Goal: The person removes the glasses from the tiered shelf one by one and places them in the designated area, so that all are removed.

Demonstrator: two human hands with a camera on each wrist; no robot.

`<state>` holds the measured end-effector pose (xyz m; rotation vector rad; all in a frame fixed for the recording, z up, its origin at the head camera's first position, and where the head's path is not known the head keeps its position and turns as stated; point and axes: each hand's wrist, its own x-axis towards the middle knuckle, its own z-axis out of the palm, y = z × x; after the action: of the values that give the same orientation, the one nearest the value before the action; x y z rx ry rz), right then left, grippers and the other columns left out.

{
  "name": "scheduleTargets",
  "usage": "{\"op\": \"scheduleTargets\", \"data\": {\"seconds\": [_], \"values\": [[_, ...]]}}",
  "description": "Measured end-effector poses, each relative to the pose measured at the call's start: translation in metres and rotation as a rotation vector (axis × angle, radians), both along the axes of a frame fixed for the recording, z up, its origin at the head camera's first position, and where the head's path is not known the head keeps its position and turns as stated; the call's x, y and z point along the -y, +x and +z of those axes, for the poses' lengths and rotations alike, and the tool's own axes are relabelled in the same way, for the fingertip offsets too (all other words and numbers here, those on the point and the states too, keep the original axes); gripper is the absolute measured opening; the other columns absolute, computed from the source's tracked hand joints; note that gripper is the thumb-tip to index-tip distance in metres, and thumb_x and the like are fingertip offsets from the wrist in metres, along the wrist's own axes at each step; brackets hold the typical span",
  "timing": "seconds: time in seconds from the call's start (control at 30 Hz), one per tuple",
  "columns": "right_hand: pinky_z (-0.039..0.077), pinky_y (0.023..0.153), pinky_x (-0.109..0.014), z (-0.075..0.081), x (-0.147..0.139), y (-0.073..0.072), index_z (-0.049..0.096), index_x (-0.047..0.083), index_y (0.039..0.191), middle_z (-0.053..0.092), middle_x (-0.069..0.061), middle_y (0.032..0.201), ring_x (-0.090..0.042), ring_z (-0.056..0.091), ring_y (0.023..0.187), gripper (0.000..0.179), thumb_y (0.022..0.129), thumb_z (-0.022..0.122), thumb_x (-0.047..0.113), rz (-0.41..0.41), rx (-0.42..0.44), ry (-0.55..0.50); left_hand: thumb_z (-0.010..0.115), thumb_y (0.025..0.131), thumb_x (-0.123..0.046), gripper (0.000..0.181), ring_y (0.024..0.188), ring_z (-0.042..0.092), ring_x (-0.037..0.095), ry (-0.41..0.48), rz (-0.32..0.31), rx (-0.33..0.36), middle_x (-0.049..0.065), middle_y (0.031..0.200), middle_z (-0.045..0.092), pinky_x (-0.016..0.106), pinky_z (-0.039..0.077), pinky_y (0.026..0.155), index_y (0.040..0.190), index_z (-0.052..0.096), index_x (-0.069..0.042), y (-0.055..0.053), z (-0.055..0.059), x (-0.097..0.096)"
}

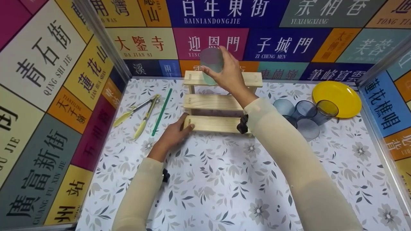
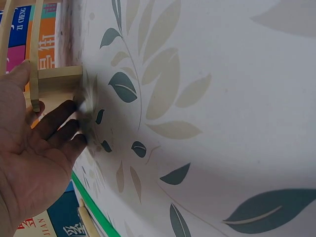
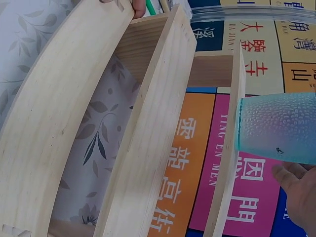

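A three-tier wooden shelf (image 1: 213, 101) stands on the table near the back wall. My left hand (image 1: 174, 132) grips the left end of its lowest step, thumb on top; in the left wrist view the hand's (image 2: 42, 150) other fingers curl loosely beside the shelf's end (image 2: 60, 75). Above the top step, my right hand (image 1: 229, 72) holds a translucent teal cup (image 1: 212, 64) by its side. Seen from the right wrist, the textured cup (image 3: 279, 126) is upright relative to the shelf, its base right at the top board (image 3: 234, 108), with fingertips (image 3: 286, 173) around it.
Right of the shelf several translucent cups (image 1: 306, 109) stand close together, beside a yellow plate (image 1: 345, 107). To the left lie tongs with yellow handles (image 1: 146, 117) and a green straw (image 1: 162, 112). Printed panels (image 1: 210, 38) wall the table at the back and sides.
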<state>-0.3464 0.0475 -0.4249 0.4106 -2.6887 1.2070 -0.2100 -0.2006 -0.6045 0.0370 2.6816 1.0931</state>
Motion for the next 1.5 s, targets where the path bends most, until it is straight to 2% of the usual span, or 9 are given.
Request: {"op": "scheduleTargets", "data": {"seconds": [0.23, 0.47, 0.87, 1.1, 1.5], "values": [[0.053, 0.12, -0.046, 0.001, -0.005, 0.0, 0.041, 0.016, 0.171, 0.056, -0.01, 0.166, -0.028, 0.058, 0.147, 0.102, 0.092, 0.087, 0.061, 0.0, -0.02, -0.008, 0.05, 0.111, -0.069, 0.085, 0.153, 0.053, 0.048, -0.001, -0.005, 0.006, 0.022, 0.172, 0.047, 0.062, 0.041, 0.127, 0.179, 0.022, -0.027, 0.0, 0.001, 0.0], [0.049, 0.124, -0.046, 0.003, -0.013, 0.003, 0.039, 0.014, 0.172, 0.052, -0.012, 0.17, -0.03, 0.054, 0.152, 0.106, 0.091, 0.087, 0.062, -0.005, -0.016, -0.021, 0.051, 0.111, -0.07, 0.085, 0.153, 0.053, 0.049, -0.002, -0.004, 0.003, 0.022, 0.172, 0.048, 0.062, 0.042, 0.127, 0.179, 0.023, -0.027, -0.002, -0.002, 0.001], [0.058, 0.111, -0.046, 0.006, -0.035, 0.009, 0.044, 0.01, 0.169, 0.06, -0.014, 0.162, -0.031, 0.063, 0.141, 0.102, 0.091, 0.088, 0.06, 0.028, -0.1, -0.061, 0.05, 0.11, -0.073, 0.086, 0.154, 0.052, 0.048, -0.002, -0.007, 0.022, 0.021, 0.174, 0.046, 0.062, 0.041, 0.127, 0.179, 0.019, -0.032, -0.001, -0.001, 0.001], [0.059, 0.111, -0.045, 0.005, -0.052, 0.013, 0.046, 0.013, 0.168, 0.061, -0.014, 0.16, -0.03, 0.063, 0.142, 0.099, 0.091, 0.088, 0.061, 0.02, -0.112, -0.051, 0.049, 0.11, -0.072, 0.084, 0.15, 0.056, 0.05, -0.01, -0.018, 0.003, 0.023, 0.171, 0.049, 0.064, 0.044, 0.124, 0.179, 0.021, -0.033, 0.0, 0.0, 0.001], [0.059, 0.112, -0.049, 0.008, -0.081, 0.022, 0.048, 0.009, 0.166, 0.062, -0.016, 0.158, -0.033, 0.064, 0.141, 0.097, 0.091, 0.09, 0.054, 0.027, -0.133, -0.068, 0.048, 0.11, -0.073, 0.085, 0.149, 0.057, 0.052, -0.023, -0.017, -0.005, 0.025, 0.169, 0.05, 0.064, 0.045, 0.123, 0.179, 0.021, -0.032, -0.001, -0.003, 0.001]]}}
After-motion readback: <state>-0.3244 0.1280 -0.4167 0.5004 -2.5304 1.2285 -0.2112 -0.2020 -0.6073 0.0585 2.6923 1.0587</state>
